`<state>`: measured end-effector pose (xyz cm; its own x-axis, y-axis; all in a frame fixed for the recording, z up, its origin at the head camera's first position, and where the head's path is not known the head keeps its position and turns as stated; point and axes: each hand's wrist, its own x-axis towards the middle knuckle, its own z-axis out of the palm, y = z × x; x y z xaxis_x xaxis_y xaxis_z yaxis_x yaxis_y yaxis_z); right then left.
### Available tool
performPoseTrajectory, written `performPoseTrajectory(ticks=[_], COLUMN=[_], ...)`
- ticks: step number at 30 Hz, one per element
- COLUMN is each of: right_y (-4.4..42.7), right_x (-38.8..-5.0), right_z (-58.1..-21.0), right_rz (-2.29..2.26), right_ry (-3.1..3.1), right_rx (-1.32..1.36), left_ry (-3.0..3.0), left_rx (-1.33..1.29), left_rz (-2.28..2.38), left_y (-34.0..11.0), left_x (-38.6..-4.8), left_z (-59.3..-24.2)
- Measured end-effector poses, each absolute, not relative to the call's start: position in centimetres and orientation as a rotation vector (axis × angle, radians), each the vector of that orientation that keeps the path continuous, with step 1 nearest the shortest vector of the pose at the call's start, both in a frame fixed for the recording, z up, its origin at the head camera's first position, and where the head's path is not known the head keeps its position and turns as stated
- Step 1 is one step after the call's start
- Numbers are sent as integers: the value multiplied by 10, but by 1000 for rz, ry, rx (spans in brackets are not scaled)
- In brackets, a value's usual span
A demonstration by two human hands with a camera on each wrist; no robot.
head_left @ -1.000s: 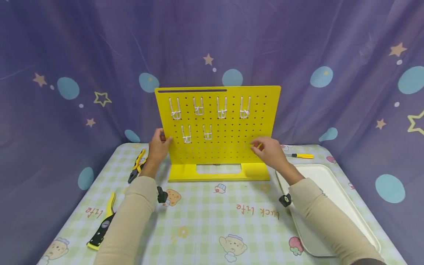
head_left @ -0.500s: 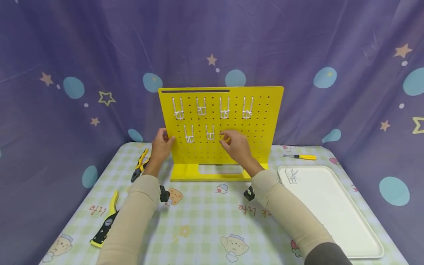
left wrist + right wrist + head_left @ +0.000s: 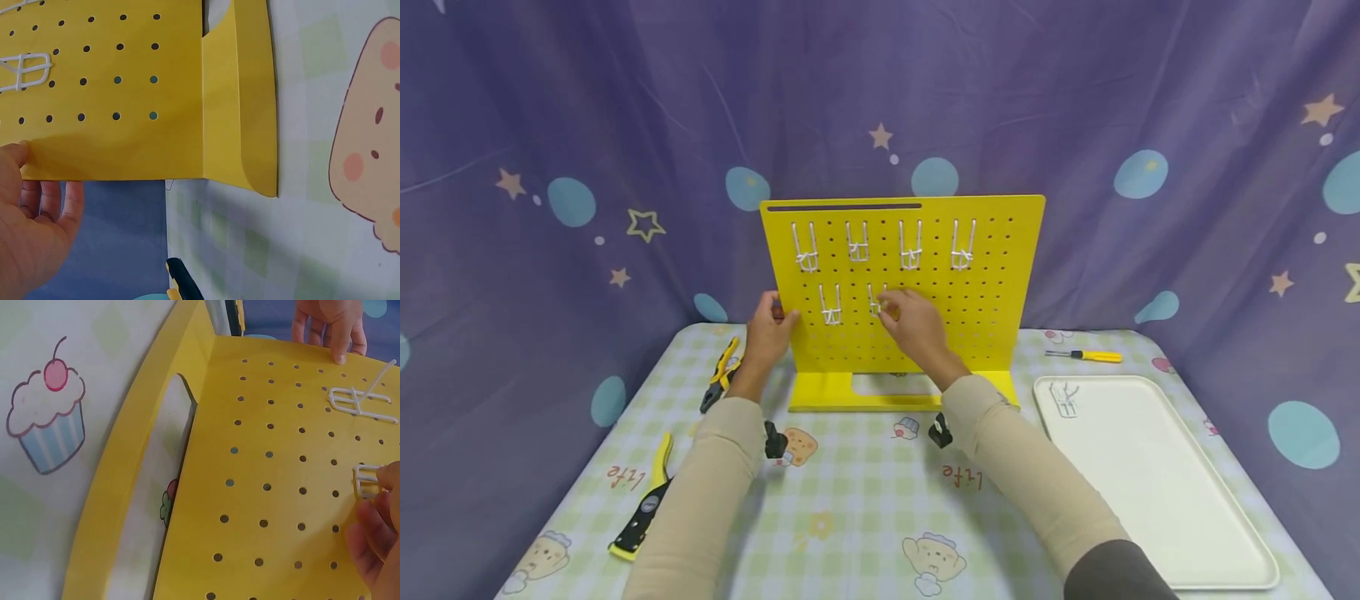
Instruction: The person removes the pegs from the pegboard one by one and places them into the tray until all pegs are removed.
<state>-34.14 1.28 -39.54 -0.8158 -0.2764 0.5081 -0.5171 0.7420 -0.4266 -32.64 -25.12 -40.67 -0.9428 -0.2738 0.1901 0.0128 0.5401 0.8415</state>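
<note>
A yellow pegboard point(image 3: 925, 333) stands upright on its base, with several white wire hooks on it, four in the upper row. My left hand point(image 3: 769, 333) grips the board's left edge, thumb on the front and fingers behind, as the left wrist view point(image 3: 31, 219) also shows. My right hand point(image 3: 917, 325) is at the right-hand hook of the lower row, thumb and fingertips on that white hook point(image 3: 365, 481) in the right wrist view. Part of this hook is hidden by the fingers. The other lower hook point(image 3: 831, 307) hangs to its left.
At the right lies a cream tray point(image 3: 1157, 492) holding white wire hooks point(image 3: 1064, 400) in its far left corner. Behind it is a yellow-handled screwdriver point(image 3: 1097, 356). Yellow-black pliers point(image 3: 720, 375) and a yellow-black tool point(image 3: 643, 512) lie at the left. A purple curtain point(image 3: 1000, 100) rises behind.
My right hand has moved left across the board, from its right side to the right-hand hook of the lower row. My left hand has stayed on the left edge.
</note>
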Motion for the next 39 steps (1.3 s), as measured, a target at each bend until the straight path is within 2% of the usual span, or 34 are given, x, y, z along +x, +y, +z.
performPoseTrajectory(ticks=[14,28,39], right_y=[7,9,48], right_x=[-345,-338,-325], right_z=[-396,-395,-388], right_rz=[726,757,846], right_ry=[-2469,-2374,-2328], right_rx=[533,591,641], left_ry=[-2474,-2493,-2510], left_rx=[192,240,210], left_rz=[-1364,-1364,-1377], left_y=[-250,-249,-253], left_x=[-326,-326,-326], left_z=[-406,-405,-405])
